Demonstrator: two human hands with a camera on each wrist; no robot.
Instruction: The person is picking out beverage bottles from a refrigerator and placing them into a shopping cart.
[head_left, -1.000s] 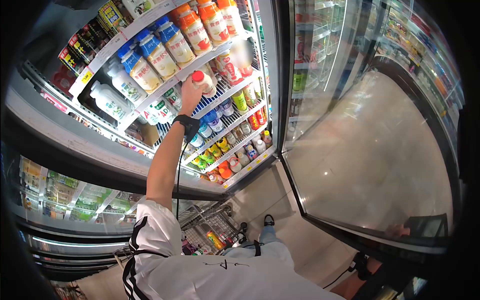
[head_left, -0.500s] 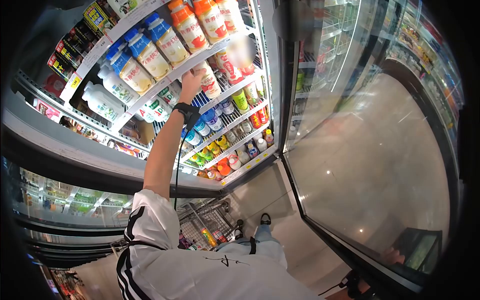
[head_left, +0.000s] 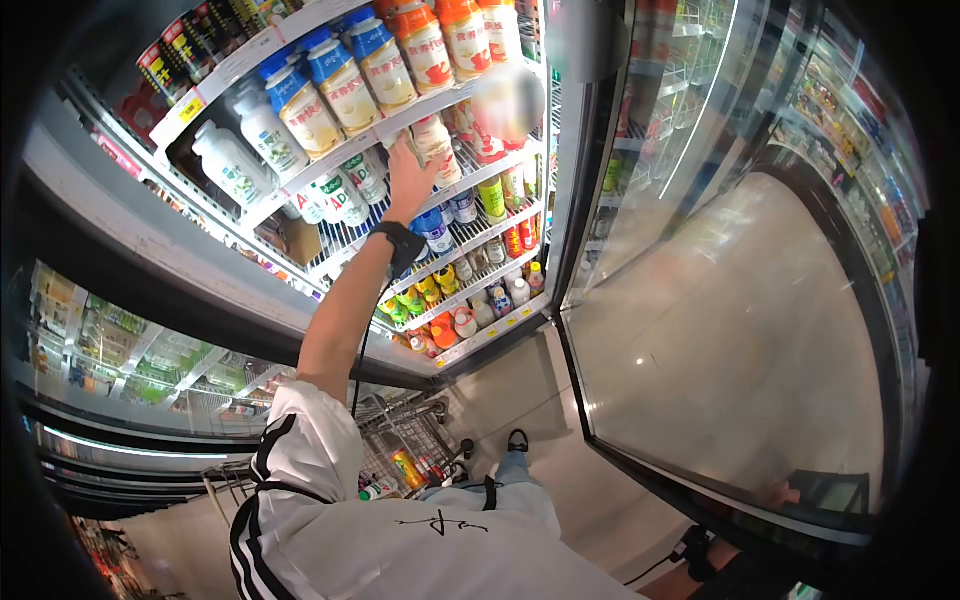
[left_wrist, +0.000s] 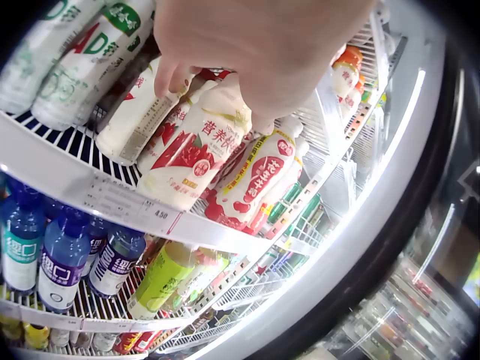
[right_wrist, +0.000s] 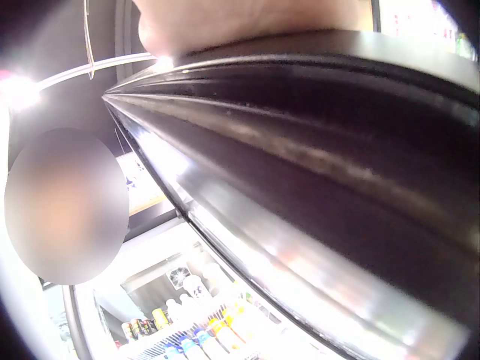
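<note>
My left hand (head_left: 408, 180) reaches onto a middle fridge shelf, among white bottles with red print. In the left wrist view the hand (left_wrist: 259, 45) covers the bottle tops; its bent fingers grip the upper part of a bottle with a barcode label (left_wrist: 135, 116). The thumb side lies by the front bottle with the red flower label (left_wrist: 196, 146), which stands close to the shelf edge. My right hand (right_wrist: 255, 22) is at the frame of the open glass door (right_wrist: 300, 150), its fingertips mostly hidden; in the head view the hand (head_left: 782, 493) appears through the glass.
White bottles with blue caps (head_left: 340, 85) and orange caps (head_left: 465, 40) fill the shelf above. Smaller drinks (head_left: 430, 290) stand on lower shelves. A shopping cart (head_left: 400, 435) holding several items is below. The door glass (head_left: 730, 350) spans the right side.
The red cap beside my left hand is no longer visible. That hand has shifted to the left of the front bottle, its fingers on the one beside it. The right hand stays at the door.
</note>
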